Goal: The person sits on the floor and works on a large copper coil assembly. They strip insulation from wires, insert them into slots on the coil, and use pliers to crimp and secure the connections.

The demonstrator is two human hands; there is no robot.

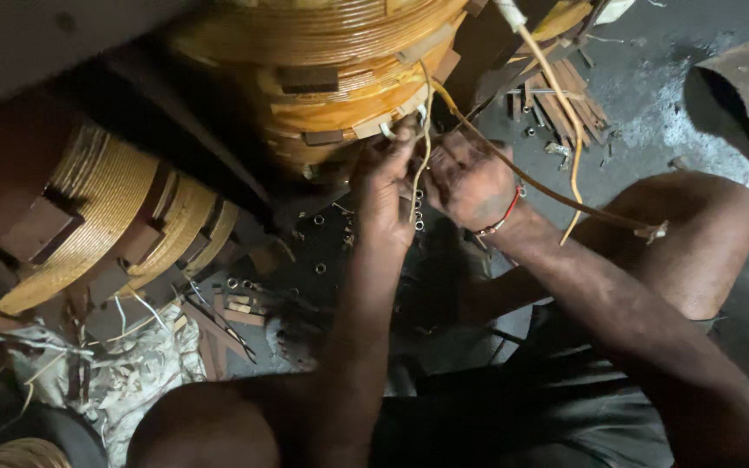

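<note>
A large yellow wound coil (331,61) with brown spacer blocks hangs above my knees. My left hand (383,178) reaches up to its lower edge, fingers pinched on a thin pale wire (424,130) that drops from the coil. My right hand (472,184), with a red thread band at the wrist, is closed beside it at the same spot, and its fingertips are hidden in shadow. A long yellow sleeved lead (556,91) runs from the top right down past my right wrist.
A second yellow coil (110,217) sits at the left. Small metal nuts and washers (321,244) lie on the dark floor below the hands. Brown strips (561,104) are piled at the upper right, a rusty pipe (739,87) at the right edge, white rags (145,364) at lower left.
</note>
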